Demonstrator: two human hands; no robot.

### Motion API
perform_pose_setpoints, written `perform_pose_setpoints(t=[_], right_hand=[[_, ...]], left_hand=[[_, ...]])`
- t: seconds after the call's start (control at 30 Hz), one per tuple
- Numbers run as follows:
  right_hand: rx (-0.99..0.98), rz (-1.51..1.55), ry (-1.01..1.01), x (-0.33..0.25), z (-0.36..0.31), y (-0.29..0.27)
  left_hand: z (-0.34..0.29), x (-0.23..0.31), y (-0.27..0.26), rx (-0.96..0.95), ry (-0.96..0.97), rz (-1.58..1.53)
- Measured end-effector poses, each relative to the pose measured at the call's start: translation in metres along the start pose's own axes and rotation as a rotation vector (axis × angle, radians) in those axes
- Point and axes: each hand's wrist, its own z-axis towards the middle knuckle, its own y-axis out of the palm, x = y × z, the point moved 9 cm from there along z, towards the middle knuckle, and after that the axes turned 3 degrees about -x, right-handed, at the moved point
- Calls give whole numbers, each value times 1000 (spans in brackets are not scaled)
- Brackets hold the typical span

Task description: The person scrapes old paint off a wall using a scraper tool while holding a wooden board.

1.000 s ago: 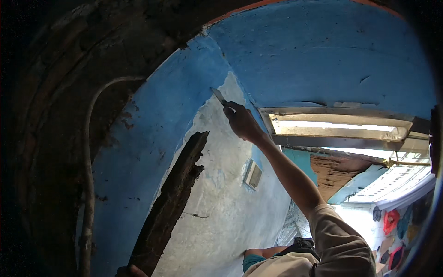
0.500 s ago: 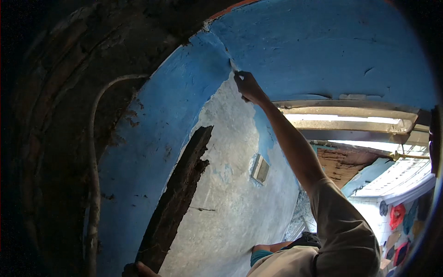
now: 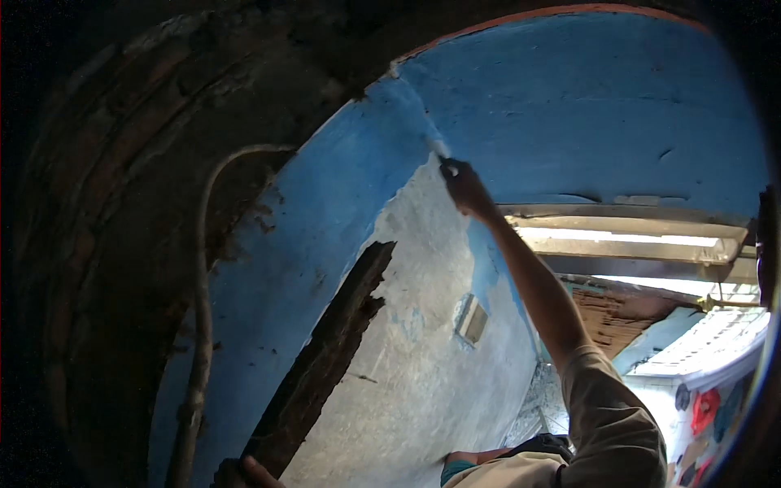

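Note:
High on the wall, my right hand [image 3: 465,185] is closed around a small scraper [image 3: 440,151], whose thin blade is blurred. The blade meets the blue painted wall [image 3: 382,134] where the paint ends at the top of a bare grey patch [image 3: 407,325]. At the lower left, the fingers of my left hand [image 3: 250,472] wrap the bottom end of a dark wooden board [image 3: 325,350] with a ragged, decayed right edge. The board slants up across the wall. Most of my left hand is cut off by the lower edge.
A pale switch plate [image 3: 472,320] is fixed to the grey patch. A bent pipe [image 3: 202,325] runs up the left side beside dark, rough material. A slatted vent opening [image 3: 618,236] is right of my arm. Coloured cloths [image 3: 704,411] hang far right.
The view has shifted, so the wall, board and pipe appear farther right and lower. My right hand keeps the scraper at nearly the same spot on the paint edge; my left hand stays on the board.

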Motion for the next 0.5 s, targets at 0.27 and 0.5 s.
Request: perform_pose_setpoints(t=[0.27, 0.5], right_hand=[[116, -160, -5, 9, 8, -21], [83, -619, -174, 18, -11, -21]], left_hand=[[-12, -12, 1, -24, 83, 62], [-5, -2, 0, -27, 56, -58]])
